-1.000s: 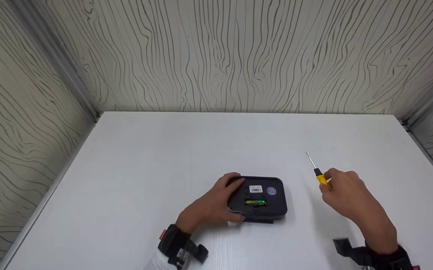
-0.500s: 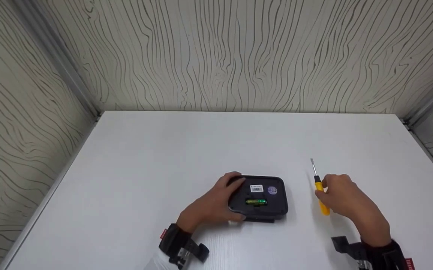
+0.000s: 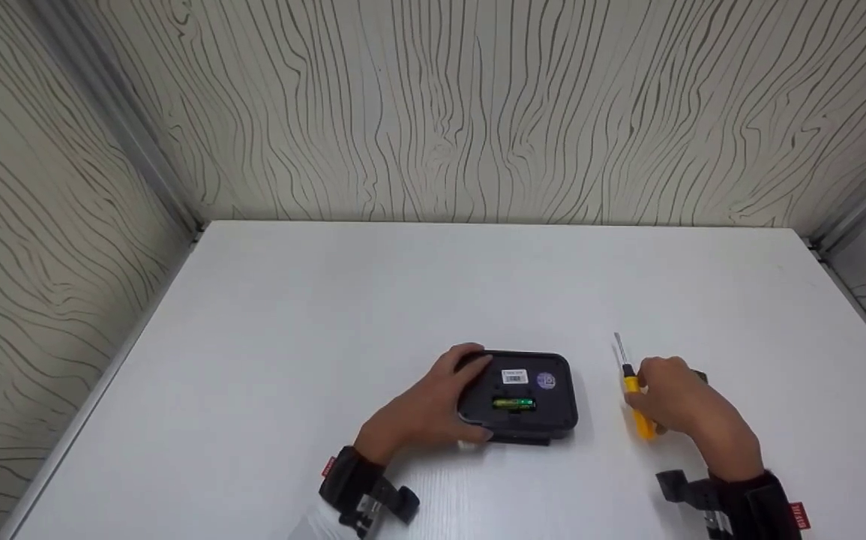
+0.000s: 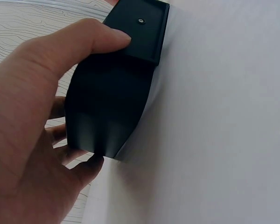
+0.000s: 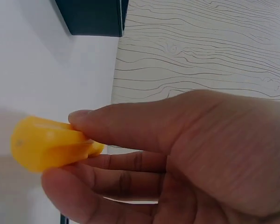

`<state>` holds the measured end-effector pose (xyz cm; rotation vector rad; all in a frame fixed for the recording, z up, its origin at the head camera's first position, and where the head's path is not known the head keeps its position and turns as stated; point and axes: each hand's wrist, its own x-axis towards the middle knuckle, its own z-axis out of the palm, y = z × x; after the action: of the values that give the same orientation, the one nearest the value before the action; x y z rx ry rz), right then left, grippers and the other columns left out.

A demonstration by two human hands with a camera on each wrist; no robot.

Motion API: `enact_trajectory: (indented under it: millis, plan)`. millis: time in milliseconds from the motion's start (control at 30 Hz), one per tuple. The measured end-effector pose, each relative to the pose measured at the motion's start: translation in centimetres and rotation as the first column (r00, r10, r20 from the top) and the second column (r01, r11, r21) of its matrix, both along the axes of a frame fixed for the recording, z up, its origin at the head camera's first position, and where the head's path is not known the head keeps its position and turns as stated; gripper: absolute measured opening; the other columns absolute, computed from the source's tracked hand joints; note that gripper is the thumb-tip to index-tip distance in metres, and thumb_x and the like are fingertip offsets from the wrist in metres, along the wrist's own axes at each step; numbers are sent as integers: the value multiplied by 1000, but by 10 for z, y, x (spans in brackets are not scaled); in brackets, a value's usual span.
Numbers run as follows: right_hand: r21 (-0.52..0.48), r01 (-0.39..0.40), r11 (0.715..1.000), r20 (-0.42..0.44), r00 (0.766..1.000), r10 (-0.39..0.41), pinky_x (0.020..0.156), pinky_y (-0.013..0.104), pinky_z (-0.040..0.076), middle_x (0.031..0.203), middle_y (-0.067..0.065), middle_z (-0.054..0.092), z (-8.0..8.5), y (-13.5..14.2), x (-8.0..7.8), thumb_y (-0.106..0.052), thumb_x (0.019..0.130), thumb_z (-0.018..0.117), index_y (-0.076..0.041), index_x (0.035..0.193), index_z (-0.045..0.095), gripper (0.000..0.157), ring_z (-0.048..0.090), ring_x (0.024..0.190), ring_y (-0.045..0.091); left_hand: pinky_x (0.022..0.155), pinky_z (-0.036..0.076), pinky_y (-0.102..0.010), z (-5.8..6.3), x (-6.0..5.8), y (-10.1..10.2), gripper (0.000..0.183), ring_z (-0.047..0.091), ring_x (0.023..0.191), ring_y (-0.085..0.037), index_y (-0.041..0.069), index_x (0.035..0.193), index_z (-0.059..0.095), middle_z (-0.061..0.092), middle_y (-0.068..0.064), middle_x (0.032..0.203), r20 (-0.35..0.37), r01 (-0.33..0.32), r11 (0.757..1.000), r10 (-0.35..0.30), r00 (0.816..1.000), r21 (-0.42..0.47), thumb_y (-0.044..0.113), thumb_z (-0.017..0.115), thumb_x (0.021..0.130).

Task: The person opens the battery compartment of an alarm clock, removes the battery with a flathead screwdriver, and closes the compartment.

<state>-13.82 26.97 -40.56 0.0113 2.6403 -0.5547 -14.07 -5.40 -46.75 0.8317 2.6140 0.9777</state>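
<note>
A black boxy device with rounded corners lies on the table, its back facing up. In an open slot there sits a green battery, below a white barcode label and a round purple sticker. My left hand grips the device's left end, thumb on the near side and fingers over the far edge. To its right, my right hand pinches the yellow handle of a screwdriver, whose metal shaft points away from me. The right wrist view shows the handle's butt end between thumb and fingers.
A small dark object shows just behind my right hand, mostly hidden by it. The white table ends at patterned panels at the back and sides. Each wrist wears a black strap with a camera mount.
My right hand has come down and slightly left toward me, and more of the screwdriver's yellow handle now shows. My left hand and the device have stayed in place.
</note>
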Motion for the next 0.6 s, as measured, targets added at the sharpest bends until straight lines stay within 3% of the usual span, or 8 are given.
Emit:
enact_trajectory:
  millis: [267, 600]
  plan:
    - [-4, 6, 1000, 29, 1000, -6, 55, 27, 50, 81, 15, 55, -10, -2, -2, -8, 87, 61, 13, 105, 53, 29, 56, 60, 19, 108, 40, -32, 0, -1, 0, 94, 31, 141, -14, 21, 153, 31, 19, 5, 157, -16, 12, 1000, -12, 1000, -3, 39, 78, 73]
    - [-11, 4, 1000, 4, 1000, -4, 55, 28, 50, 85, 17, 56, -13, -1, -2, -10, 87, 62, 14, 111, 51, 36, 55, 64, 20, 109, 39, -32, 0, -2, 0, 94, 30, 141, -16, 21, 153, 30, 19, 4, 157, -22, 23, 1000, -23, 999, -1, 40, 78, 74]
